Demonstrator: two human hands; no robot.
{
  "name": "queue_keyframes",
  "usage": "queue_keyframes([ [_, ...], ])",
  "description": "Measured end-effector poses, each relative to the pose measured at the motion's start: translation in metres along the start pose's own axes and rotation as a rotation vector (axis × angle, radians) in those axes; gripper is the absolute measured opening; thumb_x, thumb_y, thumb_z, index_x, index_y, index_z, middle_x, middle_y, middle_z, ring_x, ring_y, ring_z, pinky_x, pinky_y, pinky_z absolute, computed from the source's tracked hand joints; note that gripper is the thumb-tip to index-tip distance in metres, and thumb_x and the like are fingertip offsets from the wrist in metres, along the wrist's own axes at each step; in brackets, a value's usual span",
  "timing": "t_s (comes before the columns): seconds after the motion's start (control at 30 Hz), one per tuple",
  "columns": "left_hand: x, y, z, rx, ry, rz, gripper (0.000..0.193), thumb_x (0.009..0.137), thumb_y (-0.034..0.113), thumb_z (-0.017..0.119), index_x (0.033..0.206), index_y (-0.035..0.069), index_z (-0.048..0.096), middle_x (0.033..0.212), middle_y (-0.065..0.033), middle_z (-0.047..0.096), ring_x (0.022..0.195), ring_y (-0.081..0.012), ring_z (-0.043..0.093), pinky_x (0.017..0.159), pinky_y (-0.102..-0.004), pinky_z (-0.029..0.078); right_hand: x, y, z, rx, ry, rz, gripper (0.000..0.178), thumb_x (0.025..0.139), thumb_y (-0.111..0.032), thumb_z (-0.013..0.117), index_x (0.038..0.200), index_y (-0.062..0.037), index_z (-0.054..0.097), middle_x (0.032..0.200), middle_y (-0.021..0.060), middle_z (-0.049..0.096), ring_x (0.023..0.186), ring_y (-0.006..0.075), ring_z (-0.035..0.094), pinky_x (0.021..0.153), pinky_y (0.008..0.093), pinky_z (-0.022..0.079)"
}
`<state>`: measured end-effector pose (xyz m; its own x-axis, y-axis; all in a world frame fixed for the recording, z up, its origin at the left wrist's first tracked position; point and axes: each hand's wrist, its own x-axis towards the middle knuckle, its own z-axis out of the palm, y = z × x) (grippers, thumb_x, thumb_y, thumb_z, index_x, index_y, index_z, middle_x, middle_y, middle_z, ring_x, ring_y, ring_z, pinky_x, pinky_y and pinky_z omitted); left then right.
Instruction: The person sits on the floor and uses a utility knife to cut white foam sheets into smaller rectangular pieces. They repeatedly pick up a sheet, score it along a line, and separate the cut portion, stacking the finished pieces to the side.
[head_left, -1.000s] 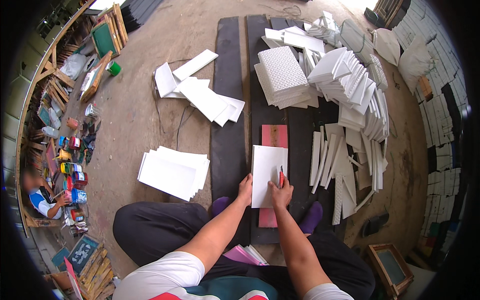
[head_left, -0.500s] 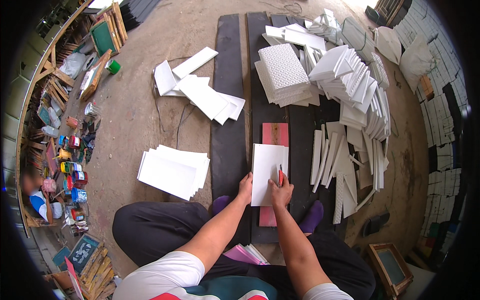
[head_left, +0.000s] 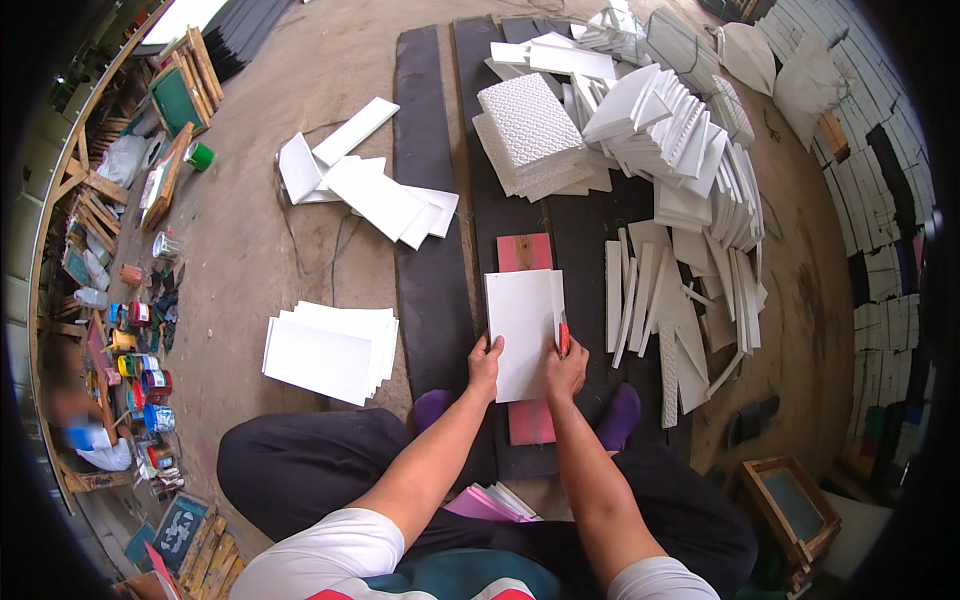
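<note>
A white rectangular foam sheet (head_left: pixel 520 320) lies over a pink board (head_left: pixel 525 252) in front of me, with another white edge showing along its right side. My left hand (head_left: pixel 485 368) grips the sheet's lower left edge, thumb on top. At the lower right edge, my right hand (head_left: pixel 567 368) is closed around a red-handled cutter knife (head_left: pixel 563 338) that points away from me. The right fingers also touch the sheet's edge; some of them are hidden.
Dark planks (head_left: pixel 430 200) run beneath the pink board. White sheets are stacked on the left (head_left: pixel 325 350), with loose ones beyond (head_left: pixel 375 195). Textured white blocks (head_left: pixel 530 120) and offcuts (head_left: pixel 640 290) crowd the right. Paint cans (head_left: pixel 150 380) and a seated person (head_left: pixel 95 430) are far left.
My right hand has shifted from the sheet's face to its right edge, with the knife in it. My left hand stays at the left edge. The whole view has shifted slightly.
</note>
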<state>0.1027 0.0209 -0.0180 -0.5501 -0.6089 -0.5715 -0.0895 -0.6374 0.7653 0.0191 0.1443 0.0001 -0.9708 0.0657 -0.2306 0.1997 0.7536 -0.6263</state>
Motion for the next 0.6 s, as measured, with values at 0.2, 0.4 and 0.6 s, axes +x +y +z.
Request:
queue_keyframes([
  [0.2, 0.011, -0.009, -0.019, -0.052, -0.001, -0.018, 0.042, 0.105, 0.019, 0.067, 0.143, 0.005, 0.061, 0.133, -0.0058, 0.068, 0.121, -0.0156, 0.060, 0.106, -0.0326, 0.045, 0.021, -0.010, -0.019, 0.055, -0.175, 0.095, 0.030, 0.090, -0.034, 0.074, 0.102, -0.0068, 0.077, 0.087, 0.0179, 0.075, 0.087, 0.0360, 0.074, 0.079, 0.0482, 0.054],
  [0.4, 0.007, -0.009, -0.018, -0.198, 0.142, -0.085, 0.041, 0.107, 0.018, 0.062, 0.144, 0.003, 0.058, 0.137, -0.0086, 0.065, 0.124, -0.0203, 0.060, 0.107, -0.0374, 0.047, 0.019, -0.024, -0.033, 0.029, -0.219, -0.044, 0.036, 0.087, -0.041, 0.080, 0.105, -0.0093, 0.077, 0.098, 0.0148, 0.075, 0.094, 0.0348, 0.072, 0.083, 0.0457, 0.053],
  [0.6, 0.003, 0.016, 0.022, -0.184, 0.339, -0.128, 0.041, 0.107, 0.015, 0.060, 0.147, 0.003, 0.055, 0.141, -0.0109, 0.063, 0.125, -0.0229, 0.060, 0.108, -0.0398, 0.047, 0.008, 0.016, -0.042, 0.004, -0.173, -0.054, 0.036, 0.084, -0.037, 0.083, 0.112, -0.0138, 0.077, 0.101, 0.0108, 0.067, 0.098, 0.0332, 0.069, 0.086, 0.0435, 0.053],
])
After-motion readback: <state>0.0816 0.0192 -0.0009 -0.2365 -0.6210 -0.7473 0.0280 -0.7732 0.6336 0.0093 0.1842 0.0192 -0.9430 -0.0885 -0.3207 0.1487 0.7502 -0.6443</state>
